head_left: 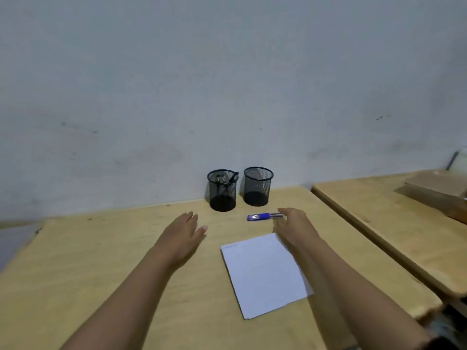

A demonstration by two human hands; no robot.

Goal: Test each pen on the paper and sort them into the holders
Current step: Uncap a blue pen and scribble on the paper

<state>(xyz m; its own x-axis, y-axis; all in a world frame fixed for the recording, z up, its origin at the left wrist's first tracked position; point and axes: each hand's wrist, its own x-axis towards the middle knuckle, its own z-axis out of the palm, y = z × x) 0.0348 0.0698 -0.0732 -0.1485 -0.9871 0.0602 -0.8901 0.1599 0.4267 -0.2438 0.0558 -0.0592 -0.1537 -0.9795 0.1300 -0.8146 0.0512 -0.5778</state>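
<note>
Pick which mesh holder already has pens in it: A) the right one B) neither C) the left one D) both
C: dark pens lean inside the left holder, while the right holder shows only bare mesh and its base.

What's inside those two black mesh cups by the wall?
The left holder has a few dark pens leaning inside; the exact count is unclear. The right holder looks empty through its mesh.

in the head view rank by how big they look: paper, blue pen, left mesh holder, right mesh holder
1. paper
2. left mesh holder and right mesh holder: alike, unranked
3. blue pen
</note>
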